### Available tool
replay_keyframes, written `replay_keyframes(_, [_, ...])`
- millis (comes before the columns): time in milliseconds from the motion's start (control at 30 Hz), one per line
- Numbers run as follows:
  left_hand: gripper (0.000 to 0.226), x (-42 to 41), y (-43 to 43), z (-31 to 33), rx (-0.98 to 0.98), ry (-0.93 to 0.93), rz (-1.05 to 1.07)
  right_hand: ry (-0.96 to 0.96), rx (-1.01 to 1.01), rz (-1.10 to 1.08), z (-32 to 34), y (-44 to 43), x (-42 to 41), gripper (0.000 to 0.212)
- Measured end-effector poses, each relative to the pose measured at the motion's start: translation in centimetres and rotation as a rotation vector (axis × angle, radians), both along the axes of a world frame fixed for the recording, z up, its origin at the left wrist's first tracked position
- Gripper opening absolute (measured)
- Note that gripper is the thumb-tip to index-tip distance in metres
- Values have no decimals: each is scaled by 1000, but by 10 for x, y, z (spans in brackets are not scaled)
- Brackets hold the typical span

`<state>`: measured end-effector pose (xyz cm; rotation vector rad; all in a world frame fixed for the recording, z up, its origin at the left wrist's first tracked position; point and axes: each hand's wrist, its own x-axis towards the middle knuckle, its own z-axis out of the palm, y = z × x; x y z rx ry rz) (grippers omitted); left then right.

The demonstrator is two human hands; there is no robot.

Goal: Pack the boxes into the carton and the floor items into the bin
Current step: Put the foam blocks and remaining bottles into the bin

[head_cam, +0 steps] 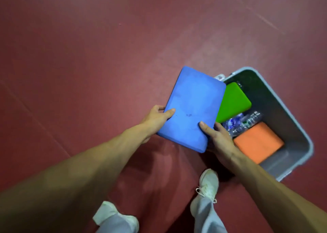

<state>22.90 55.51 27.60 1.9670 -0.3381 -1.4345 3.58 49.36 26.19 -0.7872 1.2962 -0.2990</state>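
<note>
Red floor (pixel 88 55), grey bin (pixel 299 126) at right w/ green block (pixel 235 101), orange block (pixel 258 142), bottles (pixel 247 123) inside. Both hands grip blue block (pixel 191 107): left hand (pixel 155 117) & right hand (pixel 217 137) pinch near corners, keeping it flat beside bin rim, prob. for drop-in.

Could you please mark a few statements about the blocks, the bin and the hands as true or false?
1. The left hand and right hand both hold the blue block. True.
2. The orange block lies outside the bin. False: it lies flat inside the bin.
3. The green block leans tilted inside the bin. True.
4. The bin holds no bottles. False: plastic bottles lie between the green and orange blocks.
</note>
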Motion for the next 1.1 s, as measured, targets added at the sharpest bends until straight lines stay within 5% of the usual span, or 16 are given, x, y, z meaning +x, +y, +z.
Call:
replay_keyframes(233, [39, -175, -129, -26, 56, -36, -292, 196, 10, -207, -21, -82, -209, 43])
replay_keyframes(433, [24, -255, -184, -62, 118, -55, -444, 256, 99, -344, -71, -110, -302, 38])
replay_keyframes(700, [19, -269, -217, -106, 146, -106, -504, 452, 116, -222, -143, -126, -305, 58])
replay_keyframes(833, [24, -253, -225, -115, 177, -139, -522, 738, 116, -37, -154, -129, -295, 32])
replay_keyframes(1100, [28, -215, -248, -119, 158, -148, -751, 791, 200, -115, -125, -112, -282, 36])
